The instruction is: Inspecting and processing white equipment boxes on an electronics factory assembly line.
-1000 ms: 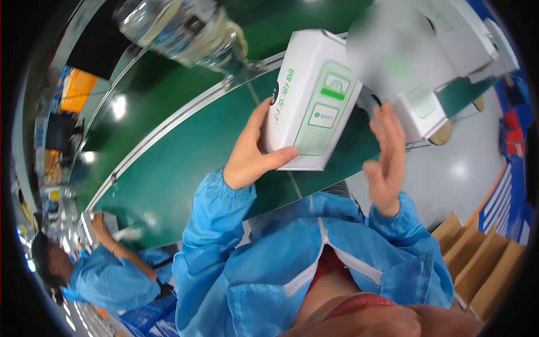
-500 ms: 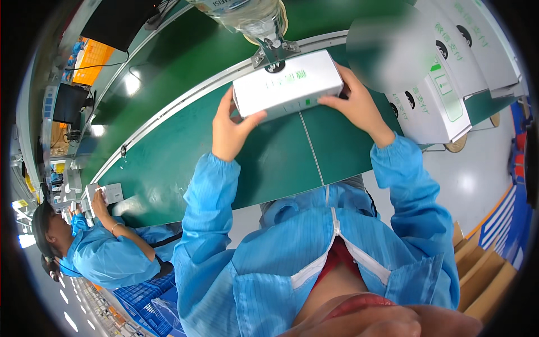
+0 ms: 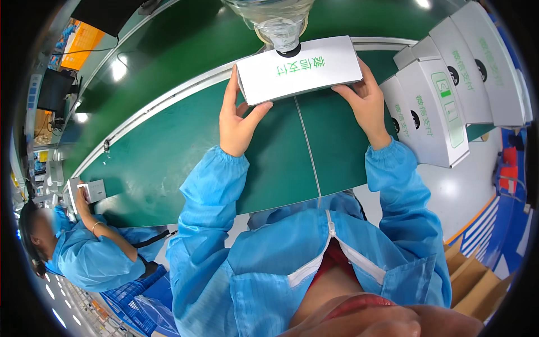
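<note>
Between my hands is a white cardboard box (image 3: pixel 300 70) with green print and a black round mark on its far edge. It is held up over the far side of the green table (image 3: pixel 269 163). My left hand (image 3: pixel 238 121) grips the box's left end, thumb along the near lower edge. The right end is gripped by my right hand (image 3: pixel 365 106), its thumb also at the near lower edge. Some fingers of both hands are hidden behind the box.
Several similar white boxes (image 3: pixel 426 112) stand at the right end of the table. A plastic-wrapped device (image 3: pixel 278 25) hangs just beyond the held box. To the left, a co-worker (image 3: pixel 95 253) in blue handles a small white box (image 3: pixel 92 192). Cardboard (image 3: pixel 477 275) lies at lower right.
The box has tipped so its printed top faces me more, and it has shifted slightly right and up in view. Both hands still hold it. The whole view has turned a little.
</note>
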Demonstrator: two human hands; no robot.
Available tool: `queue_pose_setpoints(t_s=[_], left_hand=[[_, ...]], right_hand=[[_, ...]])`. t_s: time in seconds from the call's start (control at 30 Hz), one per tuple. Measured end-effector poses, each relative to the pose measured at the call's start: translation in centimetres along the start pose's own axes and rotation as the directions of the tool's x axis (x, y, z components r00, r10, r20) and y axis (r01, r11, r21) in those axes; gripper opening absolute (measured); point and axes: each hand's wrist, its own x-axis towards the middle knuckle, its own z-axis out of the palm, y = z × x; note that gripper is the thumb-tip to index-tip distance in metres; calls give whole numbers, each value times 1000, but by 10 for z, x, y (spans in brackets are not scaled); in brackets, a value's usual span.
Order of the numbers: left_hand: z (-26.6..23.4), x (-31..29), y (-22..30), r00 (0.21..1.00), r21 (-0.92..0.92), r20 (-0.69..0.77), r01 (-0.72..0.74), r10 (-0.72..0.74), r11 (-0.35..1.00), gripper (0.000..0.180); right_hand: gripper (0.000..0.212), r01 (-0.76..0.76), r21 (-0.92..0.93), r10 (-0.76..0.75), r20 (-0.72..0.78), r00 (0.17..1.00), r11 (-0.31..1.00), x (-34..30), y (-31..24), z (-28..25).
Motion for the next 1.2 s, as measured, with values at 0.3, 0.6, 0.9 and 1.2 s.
queue_pose_setpoints(t_s=[0.3, 0.6, 0.9, 1.2], left_hand=[[0, 5, -1, 996, -40, -80, -36, 33, 999, 82], [0, 5, 2, 997, -3, -77, -13, 12, 1000, 81], [-1, 0, 1, 999, -42, -44, -28, 26, 999, 81], [-3, -5, 1, 998, 9, -34, -59, 59, 998, 82]], right_hand=[[62, 6, 116, 0, -46, 999, 993, -2, -6, 6], [60, -17, 94, 21, -40, 999, 995, 0, -3, 3], [61, -26, 88, 29, -34, 999, 996, -6, -6, -1], [61, 13, 41, -10, -59, 998, 999, -13, -5, -5]])
